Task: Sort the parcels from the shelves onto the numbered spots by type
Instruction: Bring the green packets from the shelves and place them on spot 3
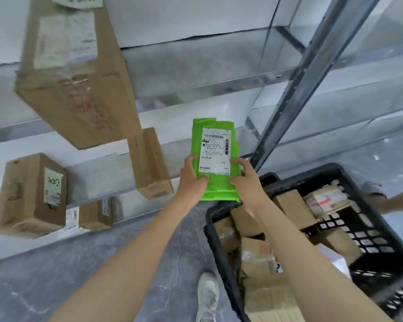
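Observation:
I hold a bright green plastic mailer parcel point(215, 159) with a white shipping label upright in front of the metal shelves. My left hand point(192, 180) grips its lower left edge, thumb over the front. My right hand point(244, 180) grips its lower right edge the same way. Cardboard box parcels sit on the shelves to the left: a large one point(75, 75) up high, a narrow one point(149, 163) beside the mailer, another point(33, 196) at far left and a small one point(96, 213) low down.
A black plastic crate point(221, 247) at lower right holds several cardboard parcels. A grey metal shelf upright point(312, 73) runs diagonally behind the mailer. A white shoe point(207, 296) stands on the grey floor. Another person's arm point(396, 201) shows at the right edge.

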